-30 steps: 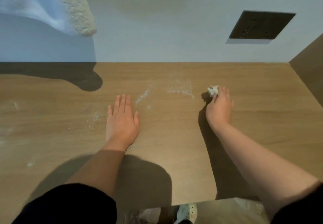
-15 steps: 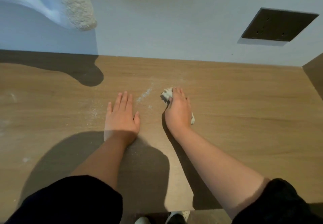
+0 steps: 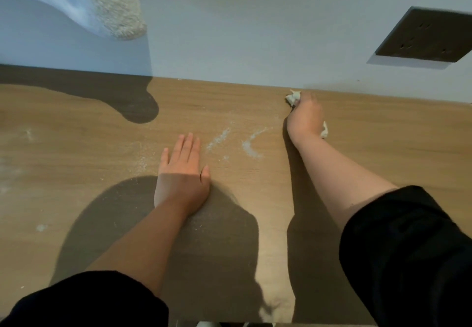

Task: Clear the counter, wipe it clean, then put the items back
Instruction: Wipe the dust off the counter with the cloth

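Wipe (image 3: pixel 293 97): small crumpled white wad at the counter's (image 3: pixel 383 148) back edge, by the wall | bunched under the right hand's (image 3: pixel 305 120) curled fingers, ends poking out either side | left hand (image 3: pixel 182 176): flat, fingers straight, beside white powder streaks (image 3: pixel 251 145).

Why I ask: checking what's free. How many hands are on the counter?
2. The left hand lies flat on the counter, mid-way; the right hand grips a wad at the back, by the wall. Neither is hidden.
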`<state>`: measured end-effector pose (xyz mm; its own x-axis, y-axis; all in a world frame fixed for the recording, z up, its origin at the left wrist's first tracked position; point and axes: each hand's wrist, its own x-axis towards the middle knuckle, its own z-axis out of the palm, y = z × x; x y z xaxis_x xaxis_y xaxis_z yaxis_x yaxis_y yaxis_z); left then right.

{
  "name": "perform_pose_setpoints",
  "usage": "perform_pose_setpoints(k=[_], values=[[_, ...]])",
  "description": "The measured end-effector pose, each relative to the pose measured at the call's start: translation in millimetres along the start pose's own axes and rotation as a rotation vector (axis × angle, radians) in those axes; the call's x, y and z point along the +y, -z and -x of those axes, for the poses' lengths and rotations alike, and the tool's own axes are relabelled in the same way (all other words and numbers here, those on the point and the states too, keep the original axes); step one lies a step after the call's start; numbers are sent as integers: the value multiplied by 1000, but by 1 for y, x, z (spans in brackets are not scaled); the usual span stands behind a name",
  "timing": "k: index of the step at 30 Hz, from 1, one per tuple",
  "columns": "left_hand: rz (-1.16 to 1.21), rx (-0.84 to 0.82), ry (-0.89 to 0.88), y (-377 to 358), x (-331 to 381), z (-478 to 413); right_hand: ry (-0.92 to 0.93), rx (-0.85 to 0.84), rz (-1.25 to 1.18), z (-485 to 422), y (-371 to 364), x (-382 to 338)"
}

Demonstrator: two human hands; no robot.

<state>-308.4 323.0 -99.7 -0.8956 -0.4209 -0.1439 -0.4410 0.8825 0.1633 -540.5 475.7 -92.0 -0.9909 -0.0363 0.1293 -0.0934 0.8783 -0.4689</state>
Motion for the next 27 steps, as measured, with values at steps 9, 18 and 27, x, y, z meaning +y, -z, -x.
perform_pose_setpoints(k=[9,18,27], values=[[55,27,-10,1,0,2,553,-388,-82,80,7,-20],[89,45,-7,1,0,3,183,-239,-184,-5,12,4],[131,57,-18,1,0,3,363,-331,-274,4,-21,-57]])
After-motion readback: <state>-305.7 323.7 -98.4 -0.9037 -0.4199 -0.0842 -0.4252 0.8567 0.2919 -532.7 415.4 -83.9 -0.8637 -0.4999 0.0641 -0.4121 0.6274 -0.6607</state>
